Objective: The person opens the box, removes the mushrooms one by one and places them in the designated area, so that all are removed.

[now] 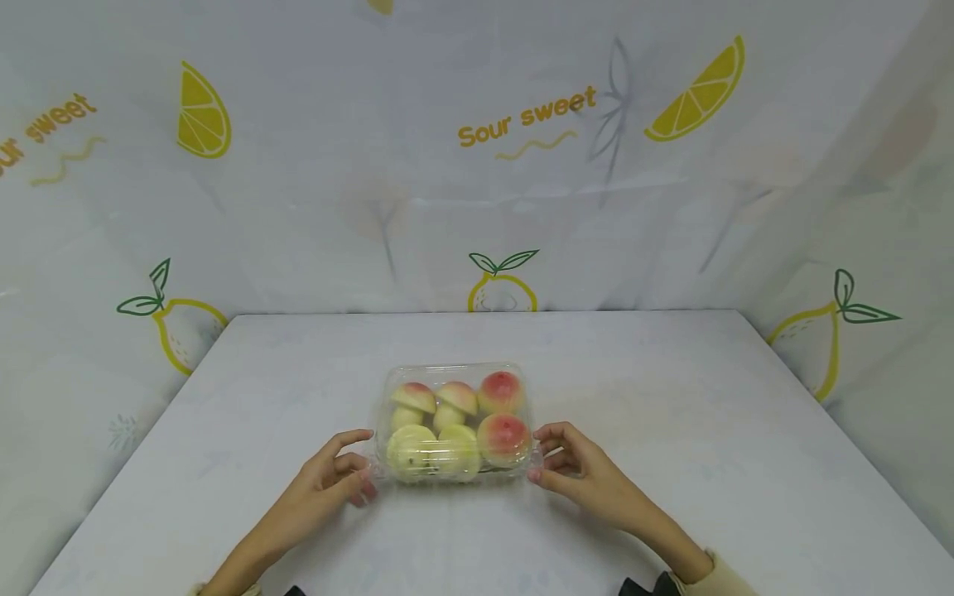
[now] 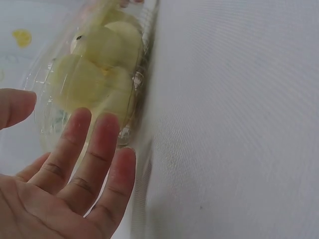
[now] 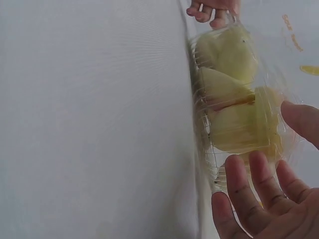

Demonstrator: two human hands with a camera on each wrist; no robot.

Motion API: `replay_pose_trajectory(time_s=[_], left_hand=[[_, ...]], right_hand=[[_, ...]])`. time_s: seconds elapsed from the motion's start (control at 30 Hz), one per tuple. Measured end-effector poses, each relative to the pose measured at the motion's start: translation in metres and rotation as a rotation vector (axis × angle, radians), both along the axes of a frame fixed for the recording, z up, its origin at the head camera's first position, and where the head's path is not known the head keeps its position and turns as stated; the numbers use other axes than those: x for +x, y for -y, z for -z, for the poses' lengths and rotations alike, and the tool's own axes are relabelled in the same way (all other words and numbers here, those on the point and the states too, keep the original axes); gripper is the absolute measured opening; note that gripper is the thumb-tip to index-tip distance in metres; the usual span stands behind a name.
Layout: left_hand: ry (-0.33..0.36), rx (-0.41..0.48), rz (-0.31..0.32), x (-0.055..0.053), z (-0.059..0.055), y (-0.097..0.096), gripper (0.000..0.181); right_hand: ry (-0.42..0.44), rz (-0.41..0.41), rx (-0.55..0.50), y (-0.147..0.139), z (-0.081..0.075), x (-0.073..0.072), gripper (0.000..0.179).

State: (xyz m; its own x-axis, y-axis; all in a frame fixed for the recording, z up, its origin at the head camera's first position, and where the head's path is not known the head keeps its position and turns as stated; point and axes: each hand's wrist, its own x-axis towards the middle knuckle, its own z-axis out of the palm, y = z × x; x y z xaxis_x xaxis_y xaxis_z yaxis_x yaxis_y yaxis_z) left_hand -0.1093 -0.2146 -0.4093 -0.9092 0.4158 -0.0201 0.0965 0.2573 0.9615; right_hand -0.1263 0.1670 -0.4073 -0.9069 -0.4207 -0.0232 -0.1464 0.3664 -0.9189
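Note:
A clear plastic clamshell box (image 1: 456, 374) lies flat on the white table, its lid down over several peach-like pieces. Two rounded red-and-yellow ones (image 1: 503, 439) fill its right side; to their left are two mushroom-shaped ones (image 1: 455, 401) and pale yellow ones (image 1: 412, 451). My left hand (image 1: 331, 480) is at the box's left end, fingers loosely spread and fingertips right by the plastic. At the opposite end my right hand (image 1: 585, 472) has its thumb and index finger beside the edge. Both wrist views show relaxed, parted fingers (image 2: 102, 139) close to the box wall.
The white table (image 1: 708, 430) extends around the box on all sides. A white backdrop (image 1: 335, 149) printed with lemons and lettering rises behind the table and along both sides. Dark wrist-camera pieces (image 1: 648, 584) and pale sleeves (image 1: 719, 575) show at the bottom edge.

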Motion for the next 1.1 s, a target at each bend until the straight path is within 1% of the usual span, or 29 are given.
replay_pose_trajectory(time_s=[0.13, 0.23, 0.43, 0.5, 0.63, 0.8, 0.93, 1.1], left_hand=[[0.055, 0.061, 0.021, -0.0002, 0.0008, 0.0000, 0.057], [0.080, 0.103, 0.026, -0.0010, 0.0024, -0.0006, 0.058], [0.104, 0.203, 0.057, -0.0041, 0.0078, -0.0020, 0.047], [0.121, 0.214, 0.063, -0.0044, 0.0083, -0.0023, 0.044], [0.155, 0.201, 0.068, -0.0041, 0.0068, -0.0024, 0.048], [0.170, 0.199, 0.114, -0.0044, 0.0055, -0.0013, 0.047], [0.176, 0.223, 0.143, -0.0047, 0.0055, -0.0004, 0.042], [0.209, 0.278, 0.149, -0.0052, 0.0069, -0.0015, 0.034]], right_hand=[[0.015, -0.016, -0.032, 0.0004, -0.0005, -0.0012, 0.050], [0.022, -0.027, -0.050, 0.0002, -0.0005, -0.0024, 0.050], [0.058, -0.050, -0.091, -0.0013, -0.0009, -0.0036, 0.051], [0.073, -0.054, -0.101, -0.0017, -0.0013, -0.0037, 0.052], [0.089, -0.063, -0.115, -0.0019, -0.0016, -0.0044, 0.050], [0.100, -0.095, -0.148, -0.0019, 0.0001, -0.0061, 0.043], [0.108, -0.108, -0.163, -0.0016, 0.0006, -0.0067, 0.039], [0.120, -0.108, -0.172, -0.0008, 0.0001, -0.0066, 0.038]])
